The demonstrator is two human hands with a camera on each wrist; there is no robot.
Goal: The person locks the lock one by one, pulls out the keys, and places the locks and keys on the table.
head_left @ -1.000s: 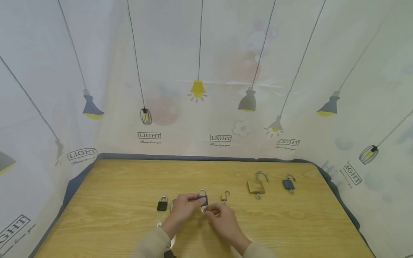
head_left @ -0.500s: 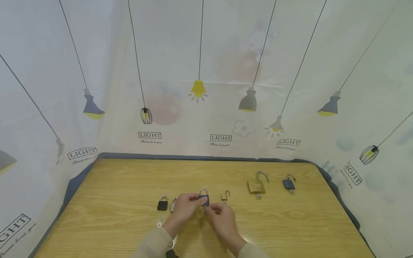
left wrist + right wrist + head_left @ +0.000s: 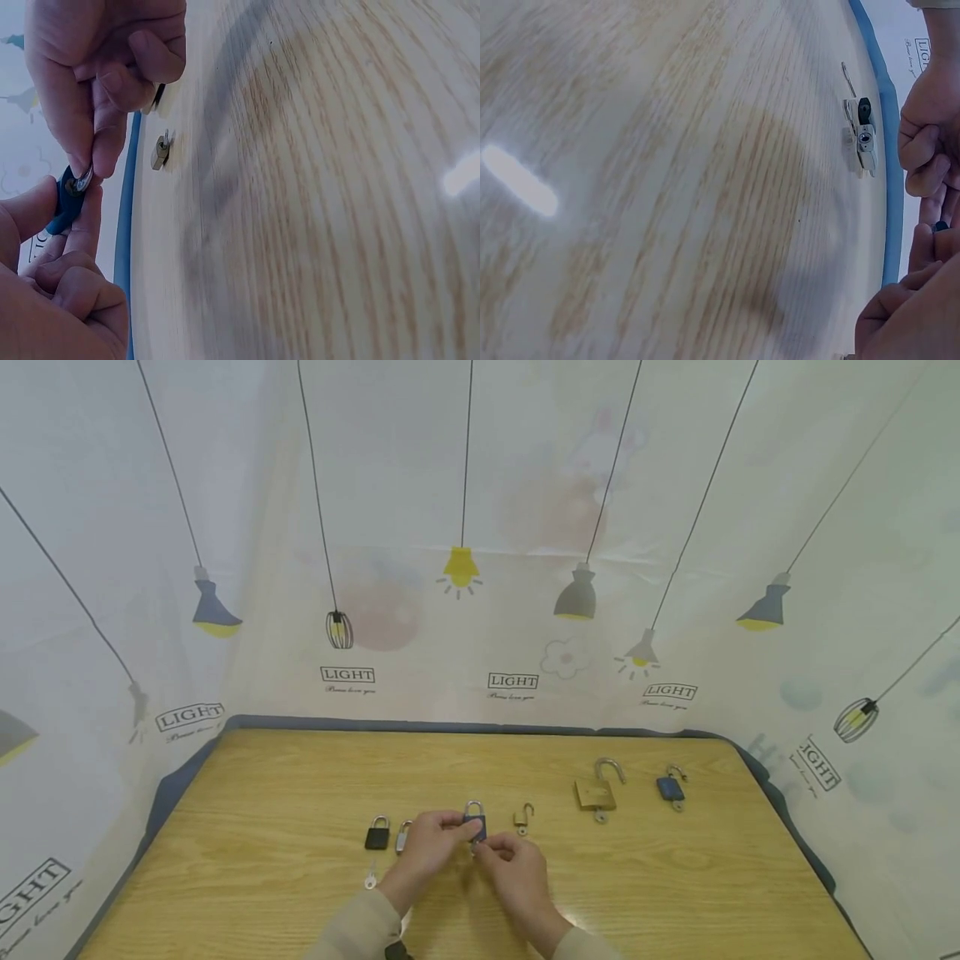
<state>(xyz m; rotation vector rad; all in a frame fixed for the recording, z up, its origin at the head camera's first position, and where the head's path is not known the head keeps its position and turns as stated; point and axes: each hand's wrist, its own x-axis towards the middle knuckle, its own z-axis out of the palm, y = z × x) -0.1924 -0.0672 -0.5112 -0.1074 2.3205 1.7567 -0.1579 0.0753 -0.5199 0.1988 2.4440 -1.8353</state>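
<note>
In the head view my left hand holds a blue padlock by its body, thumb on the front, with the closed shackle pointing up. My right hand pinches a small silver key at the padlock's lower end. Seen from the left wrist, the key sits at the keyhole face of the blue padlock, between the fingertips of both hands. Fingers hide most of the key in the head view. From the right wrist, only a bit of the padlock shows among the fingers.
Left of my hands lie a black padlock, a silver padlock and a key. To the right are a small brass padlock, a large brass one and another blue one, all with open shackles and keys.
The blue padlock has shifted slightly right. My right fingertips have come up closer against its lower end, covering most of the key that showed before.
</note>
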